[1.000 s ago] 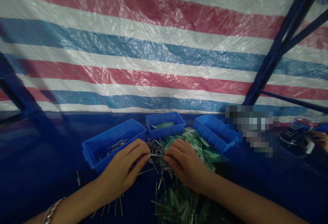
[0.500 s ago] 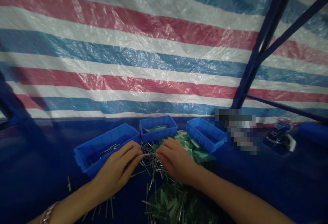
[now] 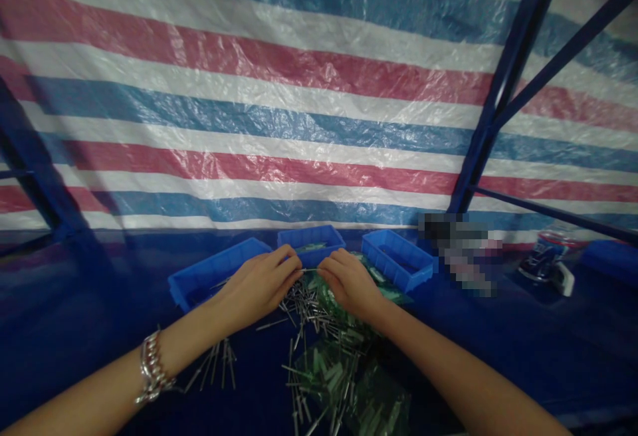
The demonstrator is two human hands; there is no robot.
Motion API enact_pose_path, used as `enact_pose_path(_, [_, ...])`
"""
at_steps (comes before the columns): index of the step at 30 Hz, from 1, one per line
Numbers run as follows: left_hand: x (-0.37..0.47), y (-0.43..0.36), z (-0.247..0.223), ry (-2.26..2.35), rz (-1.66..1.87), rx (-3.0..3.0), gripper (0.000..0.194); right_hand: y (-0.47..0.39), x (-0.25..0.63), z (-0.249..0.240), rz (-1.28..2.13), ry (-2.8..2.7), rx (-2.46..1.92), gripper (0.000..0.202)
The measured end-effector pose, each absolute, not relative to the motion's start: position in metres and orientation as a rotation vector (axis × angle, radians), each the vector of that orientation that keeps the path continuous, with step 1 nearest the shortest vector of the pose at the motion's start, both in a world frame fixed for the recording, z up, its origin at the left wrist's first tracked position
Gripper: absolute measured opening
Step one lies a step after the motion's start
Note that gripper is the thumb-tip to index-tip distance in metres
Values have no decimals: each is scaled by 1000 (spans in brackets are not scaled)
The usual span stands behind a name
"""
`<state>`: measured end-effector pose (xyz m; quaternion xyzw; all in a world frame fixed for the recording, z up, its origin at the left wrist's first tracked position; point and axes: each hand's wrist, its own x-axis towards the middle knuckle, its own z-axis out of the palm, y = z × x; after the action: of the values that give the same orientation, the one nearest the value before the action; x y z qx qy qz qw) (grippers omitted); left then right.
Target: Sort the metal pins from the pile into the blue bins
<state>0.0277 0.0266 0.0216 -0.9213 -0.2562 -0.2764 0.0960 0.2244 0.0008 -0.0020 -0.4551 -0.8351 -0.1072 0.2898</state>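
No writing is legible. Your left hand (image 3: 259,283) and right hand (image 3: 351,280) pinch one thin pin (image 3: 310,269), now higher toward frame centre than before, nearer the middle bin (image 3: 312,240).

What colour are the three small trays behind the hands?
Bright blue, all three trays; the head view shows them clearly.

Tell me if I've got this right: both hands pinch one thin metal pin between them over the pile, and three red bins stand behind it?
Nearly. The bins are blue, not red, as the head view shows. The rest holds: the left hand and right hand pinch one thin pin between them over the pile, with three bins behind.
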Motion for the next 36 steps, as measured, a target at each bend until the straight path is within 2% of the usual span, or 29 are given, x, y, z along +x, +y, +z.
enact_pose_path(5, [34,28,19,-825,-900,-2686,11,5,229,-2,-274,-2173,-1220,24])
enact_pose_path(17, [32,26,9,-788,-1117,-2726,15,5,228,-9,-212,-2118,-1092,24])
enact_pose_path(36, [34,25,3,-939,-1079,-2793,21,4,226,-10,-171,-2033,-994,24])
